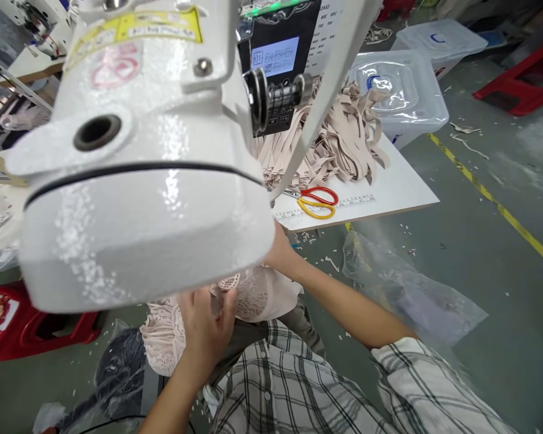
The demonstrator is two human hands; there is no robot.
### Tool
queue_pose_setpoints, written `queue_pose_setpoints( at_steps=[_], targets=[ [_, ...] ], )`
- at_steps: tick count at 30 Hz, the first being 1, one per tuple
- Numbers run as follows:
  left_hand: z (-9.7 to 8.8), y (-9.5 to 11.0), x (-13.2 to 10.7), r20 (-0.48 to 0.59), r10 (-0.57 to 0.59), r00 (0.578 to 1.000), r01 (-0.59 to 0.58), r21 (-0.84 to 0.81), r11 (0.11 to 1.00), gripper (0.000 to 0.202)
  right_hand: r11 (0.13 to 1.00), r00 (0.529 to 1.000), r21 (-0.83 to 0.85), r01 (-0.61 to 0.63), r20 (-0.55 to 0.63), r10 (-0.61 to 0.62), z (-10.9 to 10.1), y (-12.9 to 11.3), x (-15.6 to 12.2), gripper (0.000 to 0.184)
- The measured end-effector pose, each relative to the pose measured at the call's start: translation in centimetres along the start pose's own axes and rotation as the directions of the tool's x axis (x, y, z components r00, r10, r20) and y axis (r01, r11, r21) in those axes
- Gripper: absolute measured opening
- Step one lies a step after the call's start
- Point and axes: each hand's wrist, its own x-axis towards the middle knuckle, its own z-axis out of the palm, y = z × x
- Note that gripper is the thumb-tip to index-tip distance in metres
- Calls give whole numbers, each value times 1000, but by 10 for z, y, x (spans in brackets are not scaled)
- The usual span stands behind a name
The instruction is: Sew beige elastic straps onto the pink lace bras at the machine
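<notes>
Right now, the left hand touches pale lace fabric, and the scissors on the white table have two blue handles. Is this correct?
Not quite: the head view shows the scissors with one red and one yellow handle, on the white table. The left hand does touch pale lace fabric.

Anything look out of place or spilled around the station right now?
Yes, floor litter: a crumpled clear plastic bag lies loose beyond the right forearm, and small pale scraps are scattered near the table's front edge. They look dropped rather than put away. I see no obvious damage.
</notes>
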Motion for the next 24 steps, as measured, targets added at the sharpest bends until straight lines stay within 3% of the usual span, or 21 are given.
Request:
queue_pose_setpoints(
  at_steps=[2,5,8,11,17,24],
  targets=[
    [2,-9,2,87,-188,978,201,-194,960,32,998,998,55,-30,-50,33,-4,1,-9,16],
    [4,-15,6,320,-356,878,469,-421,777,33,993,995,97,-70,-65,77,-8,5,-24,14],
    [4,-18,8,403,-434,805,589,-468,658,33,986,994,125,-107,-18,110,-10,10,-40,12],
    [3,-20,6,417,-479,773,634,-469,615,33,979,995,176,-102,40,96,-10,13,-53,13],
    [-2,-18,5,342,-453,823,568,-487,664,31,991,997,132,-2,74,-8,-9,15,-66,20],
    [-6,-14,6,285,-409,867,498,-458,736,33,998,990,50,-32,136,25,-11,15,-74,30]
  ],
)
